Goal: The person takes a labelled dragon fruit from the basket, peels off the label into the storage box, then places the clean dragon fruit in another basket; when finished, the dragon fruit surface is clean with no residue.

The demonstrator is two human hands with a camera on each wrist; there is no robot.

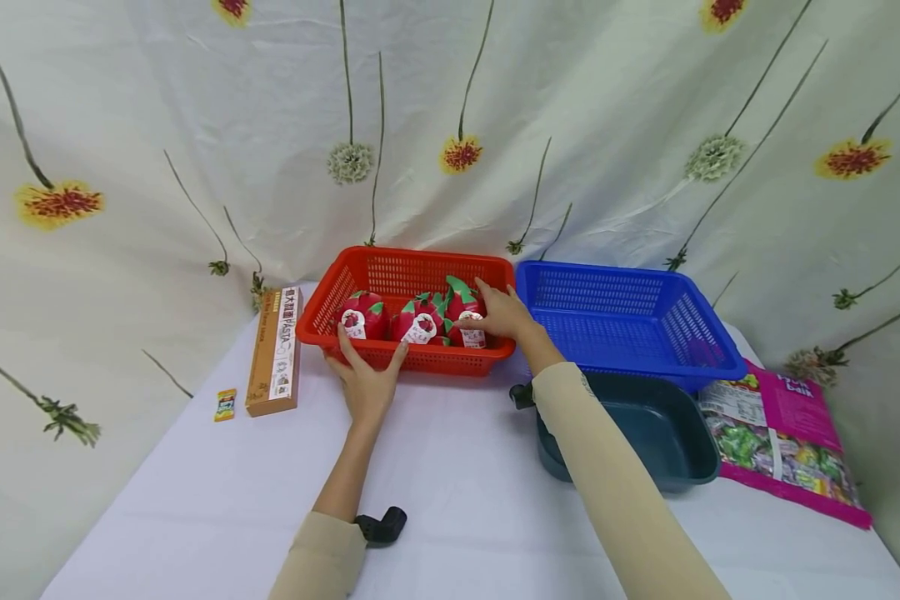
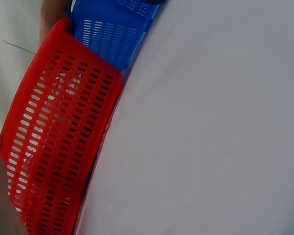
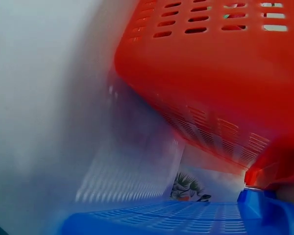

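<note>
Fruits [image 1: 412,311], three in a row, red with green tips, lie inside the red basket [image 1: 435,361]. The rightmost sits at nine o'clock of the right grip [image 1: 506,313], whose thumb lies across it, fingers spread; whether they clasp it, I cannot tell. At the basket's seven o'clock, the left grip [image 1: 365,385], splayed wide, merely touches its near side, the leftmost fruit at twelve o'clock.

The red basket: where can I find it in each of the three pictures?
Head: the red basket is near the middle.
Left wrist: it fills much of the left side.
Right wrist: it is at the upper right.
Shared landmark: the blue basket, seen beside it.
</note>
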